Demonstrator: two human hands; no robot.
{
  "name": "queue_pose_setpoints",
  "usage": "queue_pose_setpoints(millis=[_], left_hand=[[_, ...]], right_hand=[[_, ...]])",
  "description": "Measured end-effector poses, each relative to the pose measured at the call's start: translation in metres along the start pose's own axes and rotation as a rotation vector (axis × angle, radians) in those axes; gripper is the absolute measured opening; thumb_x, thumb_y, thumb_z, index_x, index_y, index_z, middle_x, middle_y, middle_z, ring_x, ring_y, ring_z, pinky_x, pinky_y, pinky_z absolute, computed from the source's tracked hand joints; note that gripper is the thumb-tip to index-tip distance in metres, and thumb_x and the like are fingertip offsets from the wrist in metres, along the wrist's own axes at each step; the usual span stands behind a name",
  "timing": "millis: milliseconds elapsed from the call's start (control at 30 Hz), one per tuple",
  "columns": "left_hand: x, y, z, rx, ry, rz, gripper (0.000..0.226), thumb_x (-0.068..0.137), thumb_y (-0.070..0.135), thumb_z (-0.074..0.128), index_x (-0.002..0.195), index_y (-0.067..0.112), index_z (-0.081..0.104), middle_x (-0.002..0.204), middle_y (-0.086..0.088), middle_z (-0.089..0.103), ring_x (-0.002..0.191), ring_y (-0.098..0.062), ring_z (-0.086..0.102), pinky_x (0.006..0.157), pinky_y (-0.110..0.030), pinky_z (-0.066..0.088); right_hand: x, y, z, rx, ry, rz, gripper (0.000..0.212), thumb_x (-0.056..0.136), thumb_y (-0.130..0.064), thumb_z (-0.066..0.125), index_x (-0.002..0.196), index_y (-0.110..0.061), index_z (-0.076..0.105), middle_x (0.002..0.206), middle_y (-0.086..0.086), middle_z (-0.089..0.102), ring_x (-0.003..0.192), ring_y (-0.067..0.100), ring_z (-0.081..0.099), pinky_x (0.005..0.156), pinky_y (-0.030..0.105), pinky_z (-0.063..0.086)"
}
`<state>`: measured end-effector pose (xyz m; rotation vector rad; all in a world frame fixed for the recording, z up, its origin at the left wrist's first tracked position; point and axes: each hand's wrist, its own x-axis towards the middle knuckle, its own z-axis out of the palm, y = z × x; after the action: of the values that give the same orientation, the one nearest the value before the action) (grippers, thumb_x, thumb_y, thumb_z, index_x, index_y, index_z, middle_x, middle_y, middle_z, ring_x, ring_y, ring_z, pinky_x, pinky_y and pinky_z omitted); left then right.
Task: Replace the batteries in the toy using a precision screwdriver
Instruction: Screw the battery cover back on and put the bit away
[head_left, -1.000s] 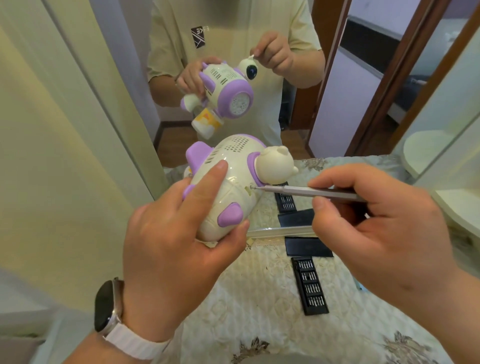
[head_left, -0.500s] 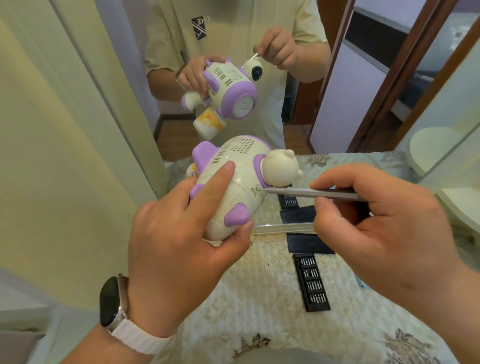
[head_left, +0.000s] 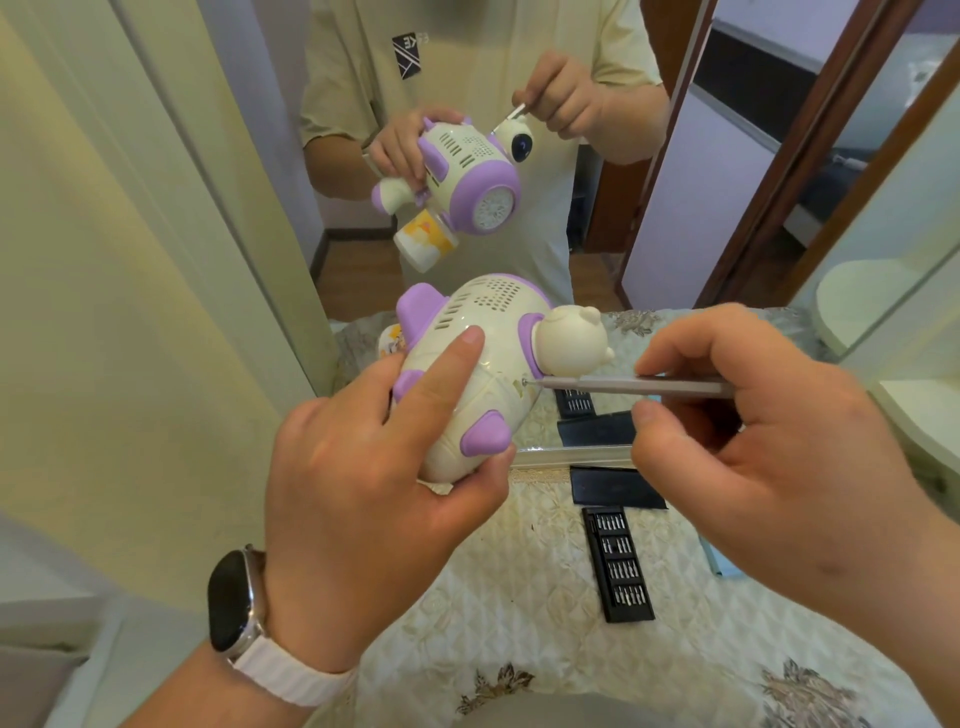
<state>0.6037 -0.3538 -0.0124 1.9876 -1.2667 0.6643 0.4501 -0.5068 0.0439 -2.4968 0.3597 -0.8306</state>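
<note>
Head view. The toy (head_left: 467, 374), a cream-and-purple bear-headed body, is held in the air above the quilted table cover (head_left: 519, 597), in front of a mirror (head_left: 467, 156) that repeats the scene. Its long axis runs from about 7 o'clock to 1 o'clock, with the bear head at the 1 o'clock end.

The left hand (head_left: 374, 499) wraps the toy's lower body from the 7 o'clock side: index finger laid along the top, thumb pressed under the lower purple fin. It is closed firmly around the toy.

The right hand (head_left: 769, 457) lies at 3 o'clock of the toy, apart from it, and pinches the precision screwdriver (head_left: 634, 386) between thumb and fingertips. The shaft lies nearly level, pointing toward 9 o'clock, roughly across the toy's long axis. Its tip meets a small recess just below the bear head, probably the cover screw; the screw head itself is too small to make out.

The next turn depends on keeping shaft and recess in line. An open bit case (head_left: 618, 564) lies on the cover at 5 o'clock of the toy.
</note>
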Motion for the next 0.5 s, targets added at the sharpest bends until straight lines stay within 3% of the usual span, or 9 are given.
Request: queue_pose_setpoints(millis=[100, 367, 500], left_hand=[[0.001, 0.002, 0.000, 0.001, 0.002, 0.003, 0.056, 0.084, 0.044, 0.068, 0.133, 0.026, 0.051, 0.098, -0.008, 0.069, 0.068, -0.028, 0.062, 0.057, -0.044, 0.047], [-0.001, 0.004, 0.000, -0.023, -0.005, 0.003, 0.057, 0.083, 0.044, 0.068, 0.134, 0.025, 0.050, 0.099, -0.008, 0.069, 0.069, -0.029, 0.062, 0.057, -0.045, 0.048], [0.001, 0.004, 0.001, -0.025, -0.013, 0.009, 0.057, 0.083, 0.044, 0.068, 0.133, 0.025, 0.051, 0.101, -0.008, 0.069, 0.071, -0.029, 0.063, 0.058, -0.045, 0.049]], right_hand=[[0.001, 0.000, -0.006, -0.041, -0.039, -0.010, 0.010, 0.081, -0.033, 0.052, 0.091, -0.032, 0.048, 0.053, -0.003, 0.053, 0.053, 0.014, 0.053, 0.046, 0.027, 0.040], [0.003, 0.001, -0.012, -0.100, -0.076, -0.039, 0.011, 0.086, -0.037, 0.050, 0.089, -0.027, 0.054, 0.052, -0.012, 0.052, 0.058, 0.008, 0.054, 0.048, 0.018, 0.040], [0.006, 0.004, -0.014, -0.134, -0.086, -0.050, 0.017, 0.090, -0.042, 0.049, 0.086, -0.027, 0.056, 0.052, -0.018, 0.048, 0.058, 0.008, 0.053, 0.050, 0.023, 0.040]])
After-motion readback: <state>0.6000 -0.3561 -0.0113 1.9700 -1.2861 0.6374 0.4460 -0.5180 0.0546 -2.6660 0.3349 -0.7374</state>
